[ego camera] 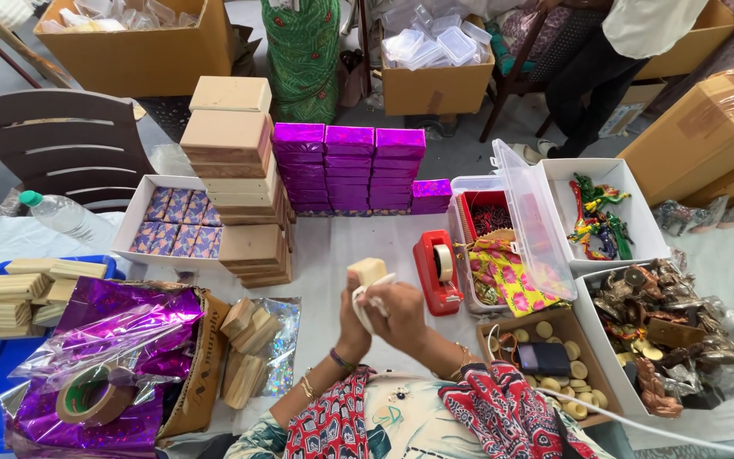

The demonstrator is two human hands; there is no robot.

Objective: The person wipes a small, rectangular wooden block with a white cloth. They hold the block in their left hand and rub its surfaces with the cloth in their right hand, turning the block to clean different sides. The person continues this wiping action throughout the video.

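Both my hands meet in front of me above the white table (324,246). My left hand (352,323) grips a small pale wooden block (368,270) from below. Against that block my right hand (399,313) presses a white cloth or paper (365,304). Bangles ring both wrists. A red tape dispenser (436,272) stands just right of my hands. A pile of similar wooden blocks (246,340) lies on a clear sheet to my left.
Stacks of shiny purple boxes (350,166) and plain tan boxes (235,170) stand behind. Purple foil (121,331) with a tape roll (87,395) lies left. Open tubs of fabric (511,255) and trinkets (664,314) sit right. A person sits on a chair at the back right.
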